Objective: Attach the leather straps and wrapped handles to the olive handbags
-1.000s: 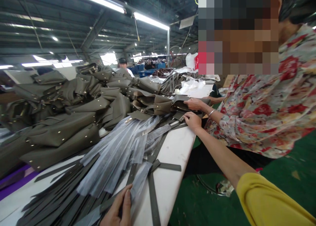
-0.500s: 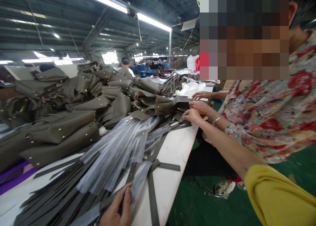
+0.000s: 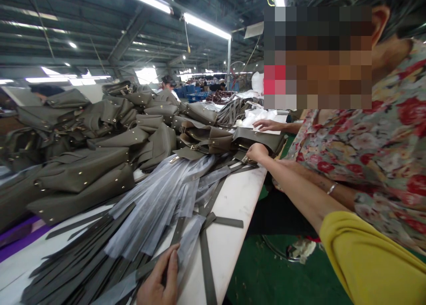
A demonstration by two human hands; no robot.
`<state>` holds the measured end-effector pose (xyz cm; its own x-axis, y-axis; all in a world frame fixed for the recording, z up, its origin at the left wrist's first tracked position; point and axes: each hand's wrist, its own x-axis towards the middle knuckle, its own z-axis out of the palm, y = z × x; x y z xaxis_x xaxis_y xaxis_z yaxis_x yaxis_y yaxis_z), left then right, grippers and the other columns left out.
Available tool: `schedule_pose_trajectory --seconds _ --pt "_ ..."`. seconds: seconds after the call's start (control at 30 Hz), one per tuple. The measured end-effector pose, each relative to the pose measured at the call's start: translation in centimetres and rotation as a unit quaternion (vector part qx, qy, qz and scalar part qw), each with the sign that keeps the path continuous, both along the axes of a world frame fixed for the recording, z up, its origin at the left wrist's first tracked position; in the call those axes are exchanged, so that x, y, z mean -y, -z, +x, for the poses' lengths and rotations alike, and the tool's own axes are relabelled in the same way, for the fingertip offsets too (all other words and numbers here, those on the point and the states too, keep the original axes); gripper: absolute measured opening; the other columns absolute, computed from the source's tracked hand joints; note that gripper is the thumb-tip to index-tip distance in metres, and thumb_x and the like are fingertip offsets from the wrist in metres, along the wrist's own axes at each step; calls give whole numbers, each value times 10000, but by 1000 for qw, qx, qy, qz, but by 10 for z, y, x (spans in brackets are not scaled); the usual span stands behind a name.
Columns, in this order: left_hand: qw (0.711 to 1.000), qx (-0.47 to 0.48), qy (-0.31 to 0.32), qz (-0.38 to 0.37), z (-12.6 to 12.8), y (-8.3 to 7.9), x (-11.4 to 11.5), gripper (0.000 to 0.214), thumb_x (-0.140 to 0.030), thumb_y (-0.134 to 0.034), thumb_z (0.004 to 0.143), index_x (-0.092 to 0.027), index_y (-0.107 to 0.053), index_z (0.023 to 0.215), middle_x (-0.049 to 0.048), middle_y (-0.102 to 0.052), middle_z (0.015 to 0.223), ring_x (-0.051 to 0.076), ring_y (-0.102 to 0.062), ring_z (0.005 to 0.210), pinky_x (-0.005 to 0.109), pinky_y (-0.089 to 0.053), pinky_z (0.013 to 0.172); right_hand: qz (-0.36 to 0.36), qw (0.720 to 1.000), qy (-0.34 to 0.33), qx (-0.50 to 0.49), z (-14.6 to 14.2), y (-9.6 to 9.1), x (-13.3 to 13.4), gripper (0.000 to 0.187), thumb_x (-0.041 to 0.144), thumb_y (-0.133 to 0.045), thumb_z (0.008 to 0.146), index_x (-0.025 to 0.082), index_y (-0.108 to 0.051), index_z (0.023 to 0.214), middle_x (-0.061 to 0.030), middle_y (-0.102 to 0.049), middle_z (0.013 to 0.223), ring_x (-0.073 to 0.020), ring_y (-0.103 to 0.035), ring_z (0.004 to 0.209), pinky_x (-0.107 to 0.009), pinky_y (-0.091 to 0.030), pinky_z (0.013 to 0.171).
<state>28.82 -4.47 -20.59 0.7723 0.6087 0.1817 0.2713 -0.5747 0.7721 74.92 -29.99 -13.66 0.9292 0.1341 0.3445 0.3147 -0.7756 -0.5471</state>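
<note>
At the bottom of the view, my left hand [image 3: 159, 276] pinches an olive strap [image 3: 149, 266] partly wrapped in clear plastic film. My right hand [image 3: 258, 153] reaches across to the table's right edge, its fingers closed at a gold buckle [image 3: 245, 159] at the front of an olive handbag [image 3: 256, 138]. Just left of it lies another handbag [image 3: 213, 140], its top gaping and a buckle on its front. Beneath and beside my left hand spread many loose olive straps [image 3: 83, 256], several under plastic sleeves [image 3: 159, 203].
A large pile of olive handbags [image 3: 83, 167] covers the table's left and back. To the right sits a co-worker in a flowered shirt [image 3: 336, 145], one hand [image 3: 268, 125] beyond the handbag. The white table [image 3: 233, 203] ends above a green floor [image 3: 253, 269].
The co-worker's braceleted arm has drawn back from the handbag, towards the lower right. A gold buckle now shows at my right fingertips. My left hand has hardly moved.
</note>
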Motion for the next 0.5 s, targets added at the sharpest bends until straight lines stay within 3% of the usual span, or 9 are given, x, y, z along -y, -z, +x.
schedule_pose_trajectory --seconds 0.23,0.5 --pt "1000 -5 1 -2 1 -3 2 403 -513 -548 824 -244 -763 1035 10 -764 1071 260 -704 1050 262 -580 848 -133 989 46 -53 -12 0 -6 245 340 -607 941 169 -639 1114 -92 -642 1158 -203 -639 998 -384 -542 864" --pt "1000 -14 6 6 -1 -5 3 397 -502 -525 846 -254 -758 1052 9 -763 1075 256 -709 1040 251 -584 815 -171 983 41 -46 -26 2 -9 247 347 -582 955 174 -633 1124 -82 -642 1158 -198 -640 981 -388 -549 853"
